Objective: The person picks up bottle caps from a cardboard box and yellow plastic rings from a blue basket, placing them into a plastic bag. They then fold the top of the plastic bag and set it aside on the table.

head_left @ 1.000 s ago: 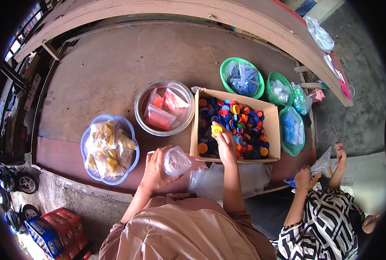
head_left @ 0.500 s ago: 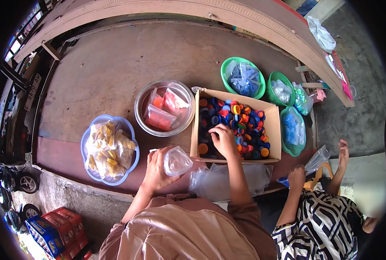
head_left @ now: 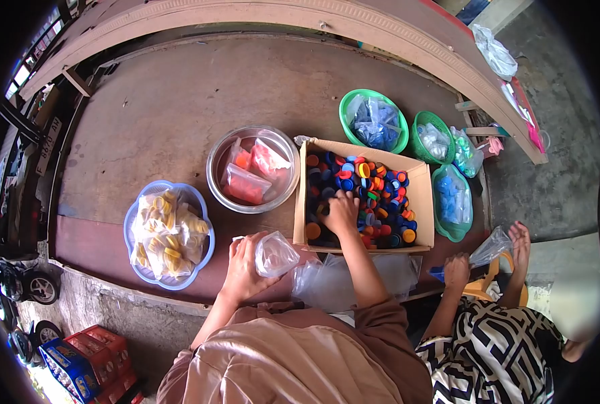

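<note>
My left hand (head_left: 244,268) grips a clear plastic bag (head_left: 275,254), whose mouth stands open towards the right; no contents can be made out in it. Inside the cardboard box (head_left: 365,149), my right hand (head_left: 342,212) is down among loose plastic bottle caps (head_left: 382,210) in blue, orange, red and other colours. Its fingers are curled, with their tips hidden, so what they hold cannot be seen. Flat clear bags (head_left: 350,279) lie in front of the box, under my right forearm.
Left of the box are a metal bowl (head_left: 214,182) with bagged red caps and a blue basket (head_left: 208,250) with bagged yellow caps. Green baskets (head_left: 402,138) with bagged caps stand right. A co-worker (head_left: 495,343) at the right handles a clear bag (head_left: 491,249).
My right hand has moved from above the caps down into them, its fingers now lower in the pile. My left hand keeps the bag in place. The co-worker's hands have come closer together around their bag.
</note>
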Available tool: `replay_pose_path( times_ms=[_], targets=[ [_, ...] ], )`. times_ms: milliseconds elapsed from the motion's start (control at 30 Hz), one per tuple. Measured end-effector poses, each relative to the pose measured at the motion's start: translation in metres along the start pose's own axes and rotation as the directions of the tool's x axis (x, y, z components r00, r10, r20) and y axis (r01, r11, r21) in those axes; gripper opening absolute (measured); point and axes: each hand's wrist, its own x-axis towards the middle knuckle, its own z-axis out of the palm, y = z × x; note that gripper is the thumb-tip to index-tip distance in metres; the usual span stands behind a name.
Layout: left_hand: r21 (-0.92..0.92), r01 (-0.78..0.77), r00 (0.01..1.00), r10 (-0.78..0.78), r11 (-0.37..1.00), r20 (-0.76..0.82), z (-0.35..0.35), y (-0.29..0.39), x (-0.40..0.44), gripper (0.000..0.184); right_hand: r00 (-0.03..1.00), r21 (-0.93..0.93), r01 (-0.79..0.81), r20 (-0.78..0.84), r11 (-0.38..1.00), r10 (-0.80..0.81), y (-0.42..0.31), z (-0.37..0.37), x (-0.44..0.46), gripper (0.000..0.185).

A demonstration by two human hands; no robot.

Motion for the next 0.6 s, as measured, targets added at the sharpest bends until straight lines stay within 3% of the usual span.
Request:
replay_pose_path(
  times_ms=[100, 167, 233, 300, 367, 400, 533, 600],
  targets=[
    [-0.001, -0.022, 1.0, 0.022, 1.0, -0.005, -0.003, 0.001, -0.002, 0.089, 0.98, 0.351, -0.009, -0.183, 0.936, 0.078, 0.012, 0.0, -0.01, 0.034],
    [0.023, -0.015, 1.0, 0.016, 1.0, -0.015, -0.005, 0.001, -0.004, 0.088, 0.93, 0.417, 0.11, -0.364, 0.902, 0.055, 0.023, -0.001, -0.013, 0.036],
    [0.033, -0.017, 1.0, 0.017, 0.999, -0.019, -0.005, 0.001, -0.006, 0.087, 0.89, 0.497, 0.093, -0.429, 0.863, 0.151, 0.031, -0.005, -0.014, 0.036],
    [0.03, -0.027, 0.999, 0.028, 0.999, -0.026, -0.006, 0.001, -0.006, 0.086, 0.917, 0.707, 0.081, -0.329, 0.702, 0.225, 0.044, -0.006, -0.017, 0.037],
    [0.02, -0.026, 0.999, 0.026, 0.999, -0.023, -0.004, 0.0, -0.006, 0.086, 0.957, 0.971, 0.03, -0.096, 0.237, 0.274, 0.054, 0.0, -0.025, 0.039],
    [0.014, -0.025, 0.999, 0.025, 1.0, -0.023, -0.004, 0.0, -0.006, 0.087, 0.967, 0.991, 0.039, -0.07, 0.127, 0.245, 0.054, -0.004, -0.029, 0.04],
    [0.025, -0.03, 1.0, 0.03, 0.999, 0.006, -0.001, 0.001, -0.002, 0.087, 0.974, 0.997, 0.005, 0.011, -0.071, 0.225, 0.046, -0.024, -0.043, 0.043],
    [0.022, -0.031, 0.999, 0.031, 0.999, 0.016, 0.001, 0.001, 0.0, 0.086, 0.965, 0.997, 0.042, -0.025, -0.059, 0.261, 0.042, -0.024, -0.046, 0.043]
  ],
)
